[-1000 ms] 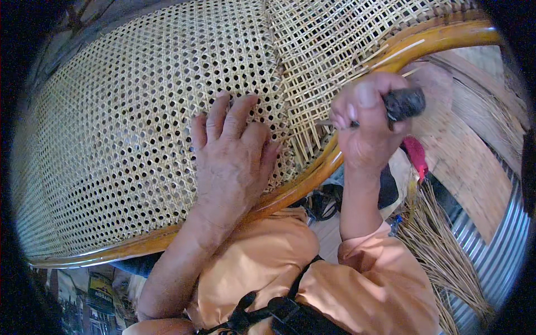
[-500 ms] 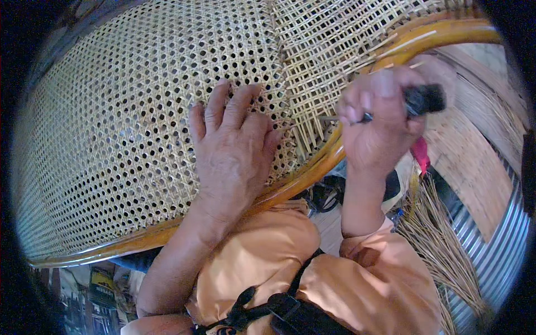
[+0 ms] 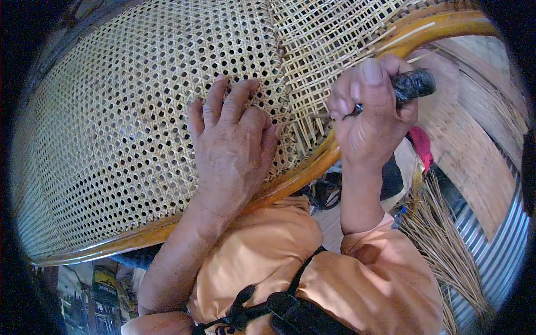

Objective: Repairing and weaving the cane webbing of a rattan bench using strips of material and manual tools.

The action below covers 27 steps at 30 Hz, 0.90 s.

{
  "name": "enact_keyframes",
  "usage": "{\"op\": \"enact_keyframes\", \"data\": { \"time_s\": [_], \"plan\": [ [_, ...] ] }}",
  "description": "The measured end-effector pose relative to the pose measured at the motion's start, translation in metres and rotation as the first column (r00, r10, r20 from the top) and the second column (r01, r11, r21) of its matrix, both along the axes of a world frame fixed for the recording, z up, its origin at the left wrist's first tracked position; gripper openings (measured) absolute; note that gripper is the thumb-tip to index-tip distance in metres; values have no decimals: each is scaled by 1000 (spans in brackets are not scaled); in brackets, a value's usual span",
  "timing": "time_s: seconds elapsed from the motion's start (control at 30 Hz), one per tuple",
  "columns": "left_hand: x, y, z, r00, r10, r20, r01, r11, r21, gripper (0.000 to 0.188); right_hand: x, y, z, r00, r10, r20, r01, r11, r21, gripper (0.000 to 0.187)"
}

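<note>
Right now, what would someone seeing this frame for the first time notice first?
The big woven cane panel fills the upper left, edged by a curved wooden frame. The left hand lies flat on the weave near the middle, while the right hand at upper right grips a dark-handled tool beside loose, unfinished strands. A bundle of cane strips hangs at lower right.

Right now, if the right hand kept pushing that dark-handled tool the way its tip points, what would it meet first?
Most likely the loose, unfinished cane strands beside the wooden frame. The right hand aims the tool leftward at them. Depth is unclear, so the tip may already touch.
</note>
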<state>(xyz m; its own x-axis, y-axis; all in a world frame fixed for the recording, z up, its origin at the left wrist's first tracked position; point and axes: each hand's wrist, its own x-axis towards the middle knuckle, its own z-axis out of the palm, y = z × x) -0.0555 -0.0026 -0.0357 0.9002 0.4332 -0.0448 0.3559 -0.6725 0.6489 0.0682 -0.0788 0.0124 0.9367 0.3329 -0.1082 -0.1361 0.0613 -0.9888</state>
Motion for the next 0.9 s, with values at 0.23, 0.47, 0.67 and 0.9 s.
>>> {"op": "enact_keyframes", "data": {
  "time_s": [0.23, 0.47, 0.67, 0.9],
  "plan": [
    [0, -1, -1, 1000, 16, 11, -16, 1000, 5, 16, 0, -2, -9, 999, 46, 17, -44, 993, -112, 21],
    [0, 0, 2, 1000, -2, -12, 2, 1000, 6, 17, 0, 0, -9, 999, 46, 17, -44, 993, -105, 18],
    [-1, -3, 3, 995, -103, 15, 101, 993, 66, 23, 28, -6, 10, 963, 85, 257, -87, 996, -1, 19],
    [-13, -9, 18, 878, -475, 57, 479, 871, -107, 60, 33, -9, 19, 976, 151, 158, -154, 988, 9, 20]
  ]
}}
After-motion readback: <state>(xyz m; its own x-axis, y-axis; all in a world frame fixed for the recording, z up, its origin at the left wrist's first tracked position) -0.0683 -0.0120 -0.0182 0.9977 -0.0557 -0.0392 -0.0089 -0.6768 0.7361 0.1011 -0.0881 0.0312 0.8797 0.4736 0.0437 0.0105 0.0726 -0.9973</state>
